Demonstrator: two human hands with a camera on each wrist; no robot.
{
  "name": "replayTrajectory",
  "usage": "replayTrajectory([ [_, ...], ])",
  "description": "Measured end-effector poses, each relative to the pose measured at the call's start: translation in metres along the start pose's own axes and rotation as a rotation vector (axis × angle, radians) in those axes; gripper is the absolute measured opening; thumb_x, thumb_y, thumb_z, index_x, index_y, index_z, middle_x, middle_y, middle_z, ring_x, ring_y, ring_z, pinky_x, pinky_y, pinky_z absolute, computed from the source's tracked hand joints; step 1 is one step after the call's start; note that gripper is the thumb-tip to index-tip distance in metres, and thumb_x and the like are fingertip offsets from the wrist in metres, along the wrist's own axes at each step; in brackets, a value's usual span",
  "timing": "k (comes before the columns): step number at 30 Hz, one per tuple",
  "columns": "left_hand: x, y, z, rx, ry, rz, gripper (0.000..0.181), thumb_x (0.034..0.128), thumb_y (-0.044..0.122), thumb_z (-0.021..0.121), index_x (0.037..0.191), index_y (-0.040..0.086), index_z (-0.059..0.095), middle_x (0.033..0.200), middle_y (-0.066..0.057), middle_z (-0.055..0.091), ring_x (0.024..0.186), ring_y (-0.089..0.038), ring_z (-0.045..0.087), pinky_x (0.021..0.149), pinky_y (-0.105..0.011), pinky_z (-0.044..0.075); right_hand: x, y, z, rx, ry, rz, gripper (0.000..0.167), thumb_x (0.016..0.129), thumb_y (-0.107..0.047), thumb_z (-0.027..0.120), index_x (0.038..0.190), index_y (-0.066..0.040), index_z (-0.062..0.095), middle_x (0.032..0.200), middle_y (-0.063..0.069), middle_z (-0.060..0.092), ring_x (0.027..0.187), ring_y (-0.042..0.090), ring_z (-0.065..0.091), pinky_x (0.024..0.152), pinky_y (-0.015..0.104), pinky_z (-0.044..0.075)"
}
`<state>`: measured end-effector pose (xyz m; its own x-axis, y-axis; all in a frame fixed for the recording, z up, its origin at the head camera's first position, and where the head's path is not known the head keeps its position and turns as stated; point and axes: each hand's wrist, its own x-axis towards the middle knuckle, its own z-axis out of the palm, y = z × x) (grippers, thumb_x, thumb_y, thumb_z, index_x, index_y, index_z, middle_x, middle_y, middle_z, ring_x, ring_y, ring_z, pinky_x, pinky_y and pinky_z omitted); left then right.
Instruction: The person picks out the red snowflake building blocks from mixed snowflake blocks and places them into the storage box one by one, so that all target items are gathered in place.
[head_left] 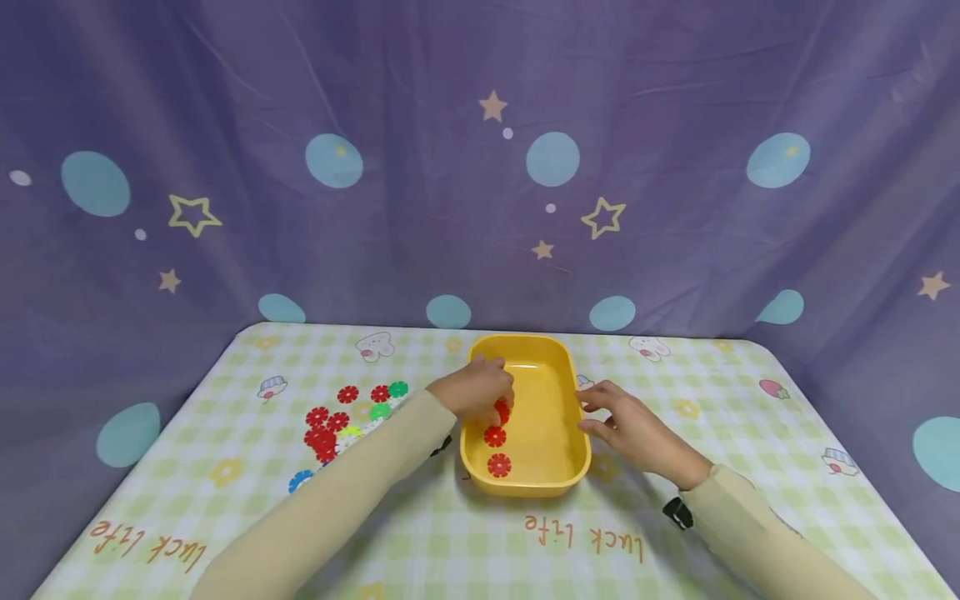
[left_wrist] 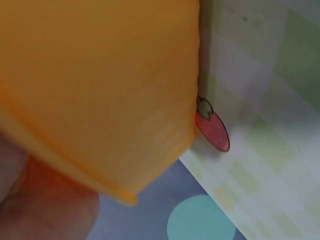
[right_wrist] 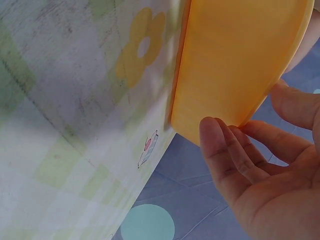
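A yellow bin point(head_left: 540, 417) stands on the table. My left hand point(head_left: 474, 390) reaches over its left wall, fingers bent down inside around a red notched disc point(head_left: 502, 410). Two more red discs, one point(head_left: 495, 436) and another point(head_left: 498, 465), lie in line below it along the bin's left side. In the left wrist view, part of the left hand point(left_wrist: 47, 200) shows beyond the bin's rim; the fingertips are hidden. My right hand point(head_left: 637, 429) touches the bin's right edge with loosely bent fingers. The right wrist view shows the right hand point(right_wrist: 270, 170) against the bin's outer wall point(right_wrist: 225, 65).
Left of the bin, partly behind the left forearm, lies a loose group of discs: several red ones point(head_left: 321, 439), green ones point(head_left: 380, 411), white ones and a blue one point(head_left: 300, 480). A checked cloth point(head_left: 420, 542) covers the table; a purple curtain point(head_left: 420, 233) hangs behind.
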<state>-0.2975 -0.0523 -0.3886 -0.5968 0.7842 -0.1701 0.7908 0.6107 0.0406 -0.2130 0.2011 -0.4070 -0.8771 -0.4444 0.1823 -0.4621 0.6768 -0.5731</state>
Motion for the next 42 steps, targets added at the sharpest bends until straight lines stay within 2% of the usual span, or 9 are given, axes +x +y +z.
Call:
replayTrajectory([
  [4,0.003,0.004,0.000,0.010,-0.035,-0.064,0.013,0.0757,0.021,0.081,0.087,0.022,0.074,0.086,0.011,0.063,0.089,-0.014,0.043,0.081,-0.031,0.032,0.001,-0.001,0.000,0.001,0.001,-0.001,0.043,0.090,-0.013,0.065,0.129,0.003,0.054,0.119,0.010,0.055,0.104,0.024,0.057,0.077,0.035,0.051],
  [7,0.003,0.005,-0.001,0.038,-0.032,-0.071,0.014,0.0775,0.017,0.080,0.089,0.022,0.074,0.088,0.010,0.062,0.087,-0.015,0.043,0.079,-0.030,0.032,0.000,-0.001,0.000,-0.002,0.009,0.004,0.043,0.090,-0.012,0.066,0.128,0.003,0.055,0.119,0.010,0.055,0.104,0.023,0.058,0.076,0.035,0.051],
  [12,-0.003,0.000,-0.003,0.052,0.074,-0.034,0.021,0.0820,0.015,0.075,0.103,0.020,0.074,0.097,0.004,0.063,0.090,-0.016,0.044,0.081,-0.032,0.034,0.001,0.000,0.000,0.001,0.012,0.003,0.043,0.089,-0.012,0.066,0.128,0.003,0.055,0.118,0.009,0.055,0.103,0.022,0.058,0.075,0.032,0.051],
  [17,-0.036,-0.013,-0.017,-0.025,0.257,-0.008,0.022,0.0799,0.011,0.076,0.102,0.014,0.073,0.096,-0.001,0.063,0.091,-0.018,0.046,0.079,-0.036,0.036,0.001,-0.001,0.002,0.002,0.009,0.001,0.043,0.090,-0.013,0.065,0.129,0.003,0.055,0.118,0.007,0.055,0.103,0.022,0.058,0.075,0.031,0.050],
  [21,-0.068,-0.036,-0.025,-0.034,0.330,-0.039,0.020,0.0789,0.008,0.076,0.098,0.013,0.073,0.094,-0.001,0.063,0.088,-0.021,0.049,0.081,-0.039,0.040,0.000,-0.001,0.002,0.009,0.007,0.004,0.043,0.091,-0.013,0.065,0.129,0.002,0.054,0.118,0.006,0.055,0.103,0.023,0.058,0.075,0.030,0.050],
  [27,-0.112,-0.076,-0.009,-0.137,0.217,-0.249,0.023,0.0823,0.012,0.074,0.105,0.012,0.070,0.098,-0.003,0.062,0.088,-0.021,0.047,0.085,-0.043,0.039,-0.001,0.000,0.002,0.016,0.014,0.002,0.043,0.090,-0.012,0.065,0.129,0.003,0.054,0.117,0.007,0.055,0.103,0.024,0.058,0.074,0.030,0.051],
  [32,-0.131,-0.103,0.018,-0.217,0.147,-0.377,0.026,0.0824,0.010,0.072,0.108,0.007,0.069,0.094,-0.007,0.060,0.086,-0.024,0.047,0.084,-0.044,0.042,-0.001,0.002,0.001,0.023,0.017,0.000,0.043,0.090,-0.012,0.065,0.129,0.004,0.055,0.116,0.008,0.056,0.103,0.024,0.059,0.074,0.030,0.051],
  [37,-0.136,-0.116,0.036,-0.211,0.152,-0.402,0.023,0.0823,0.011,0.072,0.105,0.006,0.069,0.089,-0.005,0.058,0.083,-0.024,0.046,0.081,-0.042,0.044,-0.001,0.002,0.002,0.021,0.011,0.001,0.042,0.090,-0.012,0.065,0.128,0.003,0.055,0.116,0.006,0.056,0.103,0.025,0.058,0.076,0.031,0.051],
  [42,-0.132,-0.118,0.040,-0.226,0.153,-0.409,0.021,0.0831,0.014,0.073,0.103,0.008,0.067,0.089,-0.006,0.054,0.083,-0.024,0.044,0.080,-0.042,0.044,0.000,0.001,0.002,0.015,0.015,0.008,0.042,0.090,-0.012,0.065,0.128,0.003,0.055,0.116,0.006,0.056,0.102,0.024,0.059,0.075,0.031,0.051],
])
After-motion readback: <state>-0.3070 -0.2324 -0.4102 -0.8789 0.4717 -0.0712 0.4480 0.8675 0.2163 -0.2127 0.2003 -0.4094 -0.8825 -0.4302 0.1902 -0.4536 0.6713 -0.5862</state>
